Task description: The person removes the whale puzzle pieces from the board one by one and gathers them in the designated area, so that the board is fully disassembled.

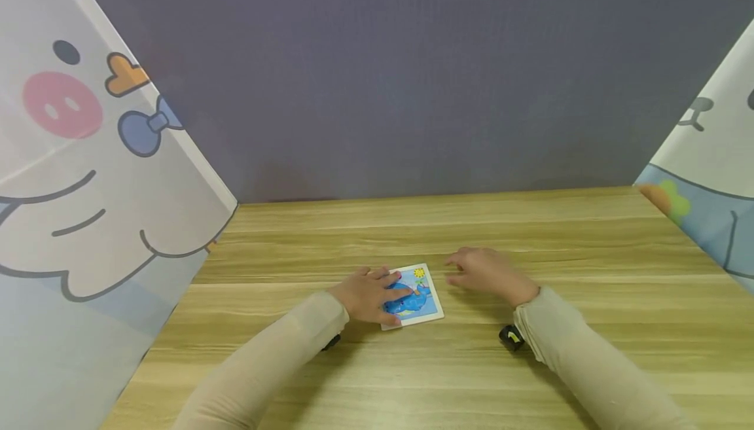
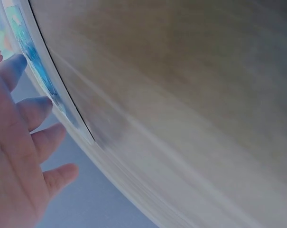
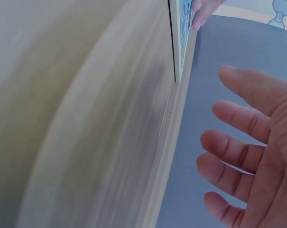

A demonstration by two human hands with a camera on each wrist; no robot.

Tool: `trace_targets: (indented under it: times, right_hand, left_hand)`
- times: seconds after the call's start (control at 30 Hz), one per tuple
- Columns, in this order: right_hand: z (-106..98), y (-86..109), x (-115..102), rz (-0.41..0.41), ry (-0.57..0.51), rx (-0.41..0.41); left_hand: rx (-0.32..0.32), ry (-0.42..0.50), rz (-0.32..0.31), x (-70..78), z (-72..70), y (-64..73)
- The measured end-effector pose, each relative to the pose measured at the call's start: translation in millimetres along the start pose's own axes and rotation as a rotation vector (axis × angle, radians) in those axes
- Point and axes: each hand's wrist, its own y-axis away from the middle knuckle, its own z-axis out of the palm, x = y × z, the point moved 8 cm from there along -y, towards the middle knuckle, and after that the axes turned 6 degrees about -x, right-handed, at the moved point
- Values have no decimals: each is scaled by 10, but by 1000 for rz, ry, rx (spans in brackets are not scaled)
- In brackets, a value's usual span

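A small square picture board [image 1: 427, 302] with a white border lies flat on the wooden table. Its picture shows a blue animal-like figure and a yellow sun on a light blue ground. My left hand [image 1: 368, 296] rests on the board's left side, fingers spread over it and hiding part of the picture. In the left wrist view, the fingertips touch the board [image 2: 32, 54]. To the right of the board, apart from it, my right hand [image 1: 489, 275] hovers over the table, slightly blurred. Its fingers are loosely bent with nothing between them, as the right wrist view shows.
The wood-grain table [image 1: 530, 220] ends at a dark grey wall panel [image 1: 412, 89] at the back. White panels with cartoon prints stand on the left [image 1: 118, 188] and right [image 1: 707, 188]. A black wrist device [image 1: 511, 338] shows under the right cuff.
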Motion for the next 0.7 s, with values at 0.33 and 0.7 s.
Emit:
trace_targets:
  times: [0.33,0.7]
  right_hand:
    - [93,-143,-79,19,7,-41]
    - [167,-213,-112,59,-27,-68]
  left_hand:
    - [-33,-28,-10,23,24,-6]
    - [-54,-42,-3,75,31,0]
